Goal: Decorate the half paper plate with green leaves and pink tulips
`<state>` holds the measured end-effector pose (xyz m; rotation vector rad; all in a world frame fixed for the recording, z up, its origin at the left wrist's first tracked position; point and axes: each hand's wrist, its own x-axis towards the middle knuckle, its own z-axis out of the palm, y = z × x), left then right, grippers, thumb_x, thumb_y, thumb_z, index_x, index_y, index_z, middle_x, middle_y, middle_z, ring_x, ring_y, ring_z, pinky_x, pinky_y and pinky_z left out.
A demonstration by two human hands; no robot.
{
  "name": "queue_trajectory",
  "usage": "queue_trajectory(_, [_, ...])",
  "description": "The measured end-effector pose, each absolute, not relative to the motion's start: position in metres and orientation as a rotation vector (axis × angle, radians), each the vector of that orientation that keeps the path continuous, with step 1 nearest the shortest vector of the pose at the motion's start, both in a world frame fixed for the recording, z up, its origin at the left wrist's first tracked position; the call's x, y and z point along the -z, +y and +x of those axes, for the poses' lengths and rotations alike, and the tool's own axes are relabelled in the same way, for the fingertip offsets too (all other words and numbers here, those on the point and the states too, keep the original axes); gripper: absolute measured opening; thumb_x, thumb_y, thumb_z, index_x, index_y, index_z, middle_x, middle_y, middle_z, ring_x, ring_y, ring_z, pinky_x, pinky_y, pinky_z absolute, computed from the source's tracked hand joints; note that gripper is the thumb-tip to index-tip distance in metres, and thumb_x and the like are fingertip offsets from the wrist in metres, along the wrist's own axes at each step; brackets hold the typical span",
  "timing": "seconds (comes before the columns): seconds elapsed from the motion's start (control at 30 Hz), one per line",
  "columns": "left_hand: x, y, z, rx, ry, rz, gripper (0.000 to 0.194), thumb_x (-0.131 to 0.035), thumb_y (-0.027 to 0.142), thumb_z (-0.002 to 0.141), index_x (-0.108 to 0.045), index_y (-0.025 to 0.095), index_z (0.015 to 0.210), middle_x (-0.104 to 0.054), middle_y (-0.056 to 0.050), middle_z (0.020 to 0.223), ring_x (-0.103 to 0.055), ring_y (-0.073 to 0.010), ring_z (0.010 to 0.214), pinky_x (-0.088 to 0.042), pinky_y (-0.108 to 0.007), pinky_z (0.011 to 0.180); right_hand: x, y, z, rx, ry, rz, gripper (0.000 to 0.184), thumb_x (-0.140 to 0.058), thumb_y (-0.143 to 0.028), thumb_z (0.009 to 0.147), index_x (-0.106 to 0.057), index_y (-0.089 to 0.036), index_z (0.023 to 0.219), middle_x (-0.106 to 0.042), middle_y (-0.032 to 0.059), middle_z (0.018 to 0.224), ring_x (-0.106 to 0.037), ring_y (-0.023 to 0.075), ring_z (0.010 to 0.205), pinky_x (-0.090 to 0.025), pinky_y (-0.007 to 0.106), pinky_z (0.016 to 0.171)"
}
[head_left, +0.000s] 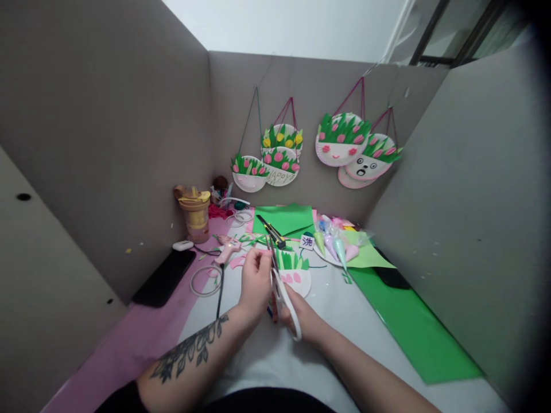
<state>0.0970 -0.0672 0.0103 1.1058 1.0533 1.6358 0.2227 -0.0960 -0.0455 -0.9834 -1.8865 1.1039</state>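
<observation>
My right hand [297, 310] grips a pair of white-handled scissors [284, 301], their blades pointing up and away from me beside my left hand. Pinched in the fingers of my left hand [256, 278] is a small piece of pink paper [263, 252], mostly hidden by the fingers. Just beyond the hands lies a white paper plate craft [303, 282] with green paper leaves [293, 261] and pink oval pieces. A pink glue gun [229, 248] rests to the left. A black and yellow utility knife [272, 232] lies behind the hands.
Green paper sheets [284, 218] lie at the back, and a long green sheet [413, 321] on the right. Piping bags [338, 246] sit on a plate. At left are a phone [166, 278], a lidded cup [197, 218] and a ring [205, 281]. Finished plate crafts [342, 152] hang on the partition.
</observation>
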Motion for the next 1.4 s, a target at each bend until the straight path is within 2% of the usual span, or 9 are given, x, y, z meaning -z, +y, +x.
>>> queue_trajectory(0.23, [-0.009, -0.069, 0.099, -1.650, 1.104, 1.069, 0.016, -0.051, 0.031, 0.086, -0.049, 0.019, 0.076, -0.049, 0.003, 0.070, -0.046, -0.0111, 0.066, -0.038, -0.023, 0.063, 0.045, -0.096, 0.222, -1.130, -1.901, -0.940, 0.045, -0.045, -0.062, 0.082, -0.048, -0.018, 0.092, -0.055, 0.0031, 0.077, -0.048, 0.0157, 0.067, -0.041, 0.029, 0.059])
queue_trajectory(0.63, [-0.008, -0.072, 0.101, -1.652, 1.129, 1.071, 0.019, -0.050, 0.036, 0.087, -0.048, 0.020, 0.078, -0.049, 0.003, 0.072, -0.046, -0.0121, 0.067, -0.039, -0.024, 0.062, 0.049, -0.094, 0.222, -1.161, -1.882, -0.970, 0.043, -0.050, -0.059, 0.080, -0.049, -0.018, 0.093, -0.055, 0.0025, 0.076, -0.047, 0.0161, 0.068, -0.042, 0.030, 0.060])
queue_trajectory(0.9, [-0.007, -0.070, 0.100, -1.653, 1.122, 1.067, 0.019, -0.050, 0.035, 0.087, -0.047, 0.020, 0.077, -0.048, 0.004, 0.070, -0.047, -0.0119, 0.066, -0.039, -0.023, 0.062, 0.046, -0.095, 0.223, -1.116, -1.918, -0.963, 0.040, -0.047, -0.057, 0.083, -0.049, -0.018, 0.090, -0.054, 0.0028, 0.076, -0.046, 0.0153, 0.066, -0.040, 0.029, 0.060])
queue_trajectory(1.13, [-0.009, -0.069, 0.097, -1.642, 1.136, 1.115, 0.018, -0.049, 0.033, 0.088, -0.048, 0.019, 0.076, -0.047, 0.004, 0.069, -0.045, -0.0112, 0.065, -0.036, -0.022, 0.060, 0.043, -0.095, 0.225, -1.082, -1.932, -0.999, 0.030, -0.050, -0.046, 0.081, -0.049, -0.018, 0.091, -0.053, 0.0014, 0.075, -0.045, 0.0140, 0.066, -0.040, 0.028, 0.061])
queue_trajectory(1.3, [-0.012, -0.068, 0.093, -1.619, 1.131, 1.136, 0.020, -0.050, 0.033, 0.086, -0.046, 0.019, 0.072, -0.047, 0.004, 0.065, -0.044, -0.0107, 0.059, -0.035, -0.022, 0.056, 0.044, -0.094, 0.229, -1.147, -1.902, -1.059, 0.018, -0.055, -0.033, 0.077, -0.048, -0.019, 0.086, -0.053, -0.0005, 0.072, -0.047, 0.0132, 0.063, -0.039, 0.025, 0.055])
queue_trajectory(1.4, [-0.016, -0.069, 0.091, -1.614, 1.146, 1.179, 0.020, -0.050, 0.033, 0.086, -0.046, 0.020, 0.071, -0.047, 0.004, 0.064, -0.043, -0.0112, 0.059, -0.035, -0.022, 0.056, 0.044, -0.093, 0.231, -1.161, -1.908, -1.026, 0.019, -0.054, -0.035, 0.077, -0.047, -0.019, 0.085, -0.052, -0.0009, 0.070, -0.047, 0.0132, 0.061, -0.040, 0.025, 0.053])
